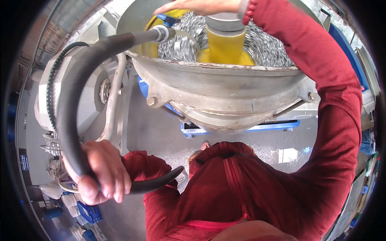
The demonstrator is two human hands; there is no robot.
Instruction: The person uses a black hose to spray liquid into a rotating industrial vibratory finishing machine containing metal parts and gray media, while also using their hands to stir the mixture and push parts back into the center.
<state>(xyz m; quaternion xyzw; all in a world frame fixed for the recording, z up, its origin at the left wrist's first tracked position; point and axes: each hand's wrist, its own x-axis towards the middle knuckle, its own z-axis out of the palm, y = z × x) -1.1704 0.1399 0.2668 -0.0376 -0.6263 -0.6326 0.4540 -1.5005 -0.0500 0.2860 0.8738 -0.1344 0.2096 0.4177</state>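
Note:
My left hand is closed round a thick black hose, which arches up and over to the big round metal tub. At the hose's end, a metal fitting and a valve with a blue handle hang over the tub's left rim. Small shiny metal pieces fill the yellow-lined tub around a yellow centre column with a metal cap. My right hand reaches across above the column, its fingers stretched to the left, above the valve handle. It is partly cut off by the upper edge.
A white faceted machine drum with a dark belt stands left of the tub. Under the tub sits a blue frame on a wet grey floor. Blue crates and stacked white items lie at the lower left. Blue panelling rises at the right.

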